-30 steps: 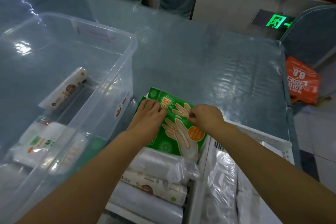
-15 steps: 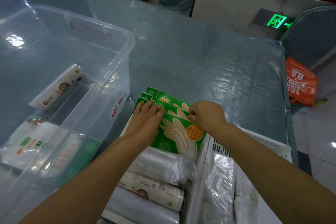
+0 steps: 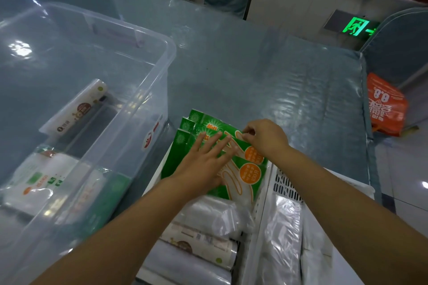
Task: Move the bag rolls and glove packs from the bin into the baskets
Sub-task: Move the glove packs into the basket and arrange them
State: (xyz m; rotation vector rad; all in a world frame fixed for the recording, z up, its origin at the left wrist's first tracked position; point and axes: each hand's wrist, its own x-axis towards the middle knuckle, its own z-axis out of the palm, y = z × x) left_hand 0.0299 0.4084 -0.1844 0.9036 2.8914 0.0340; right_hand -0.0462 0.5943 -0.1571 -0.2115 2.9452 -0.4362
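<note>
Sorting looks well past its middle, judging by how things lie. Three green glove packs [image 3: 234,169] stand fanned at the far end of the left basket [image 3: 162,164], with clear bag rolls [image 3: 208,215] and a printed roll [image 3: 199,240] lying nearer the person. The right basket [image 3: 284,183] holds more clear plastic packs, though glare makes their kind hard to tell.

The left hand [image 3: 203,162] lies flat on the front pack, fingers straight and spread, pressing it. The right hand [image 3: 266,136] pinches the top edge of a pack behind, fingers curled on it.

Left to move from the bin [image 3: 148,37]: a boxed roll [image 3: 76,106] leaning against the far wall, a pale pack [image 3: 39,183] near the front, and what seems a green pack [image 3: 115,187] against the near wall.

Room is tight in the left basket: the packs are hemmed between the bin wall and the divider between the baskets, so further items will likely go on top or into the right one. Beyond the baskets the table [image 3: 278,81] offers open space; its right edge drops to the floor, where an orange bag [image 3: 386,104] sits.
</note>
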